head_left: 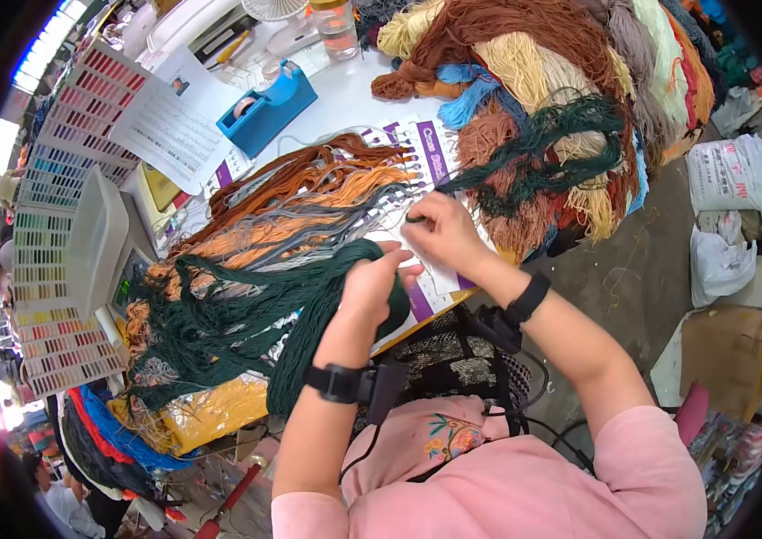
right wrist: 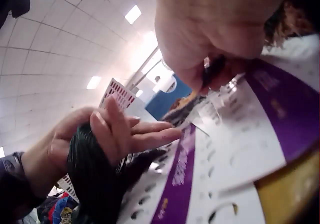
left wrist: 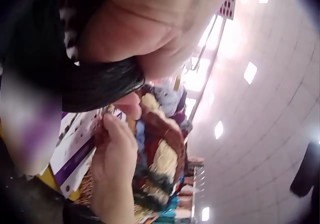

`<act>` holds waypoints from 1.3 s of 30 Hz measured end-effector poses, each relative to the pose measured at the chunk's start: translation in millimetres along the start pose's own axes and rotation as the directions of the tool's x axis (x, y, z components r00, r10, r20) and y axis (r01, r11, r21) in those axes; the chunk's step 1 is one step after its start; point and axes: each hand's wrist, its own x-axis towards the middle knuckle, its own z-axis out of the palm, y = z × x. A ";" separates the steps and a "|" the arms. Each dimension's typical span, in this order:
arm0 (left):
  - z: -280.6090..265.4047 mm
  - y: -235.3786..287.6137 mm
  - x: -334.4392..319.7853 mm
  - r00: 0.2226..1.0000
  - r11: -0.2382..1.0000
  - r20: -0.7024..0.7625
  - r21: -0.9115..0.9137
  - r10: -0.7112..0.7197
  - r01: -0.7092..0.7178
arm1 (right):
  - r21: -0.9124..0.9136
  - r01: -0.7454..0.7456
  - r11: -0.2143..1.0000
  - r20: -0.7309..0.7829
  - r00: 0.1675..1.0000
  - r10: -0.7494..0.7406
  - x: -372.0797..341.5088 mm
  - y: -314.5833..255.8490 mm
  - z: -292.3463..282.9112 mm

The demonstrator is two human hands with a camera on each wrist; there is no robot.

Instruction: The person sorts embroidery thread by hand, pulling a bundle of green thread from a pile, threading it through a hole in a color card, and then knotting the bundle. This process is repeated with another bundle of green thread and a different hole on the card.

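A thick hank of dark green thread (head_left: 300, 346) loops over my left hand (head_left: 366, 292), which grips it between thumb and palm; its fingers reach toward the other hand. In the right wrist view, the green hank (right wrist: 92, 169) hangs down from this left hand (right wrist: 107, 134). My right hand (head_left: 447, 235) pinches a dark green strand close over the cards, its fingertips mostly hidden in the left wrist view. Under both hands lie white and purple punched thread cards (right wrist: 225, 149). Orange, brown and grey threads (head_left: 309, 202) stretch across the table from their holes.
A large heap of coloured yarn hanks (head_left: 516, 54), with loose dark green thread (head_left: 552, 148) on it, covers the table's right side. A blue tape dispenser (head_left: 269, 108), printed sheet (head_left: 174, 117), jar (head_left: 336, 31) and colour sample boards (head_left: 66, 180) stand behind and left.
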 end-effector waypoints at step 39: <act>-54.3 14.7 -11.1 0.997 0.984 0.037 -0.167 0.072 -0.065 | 0.067 0.157 0.985 0.249 0.954 -0.169 -13.0 -10.6 1.0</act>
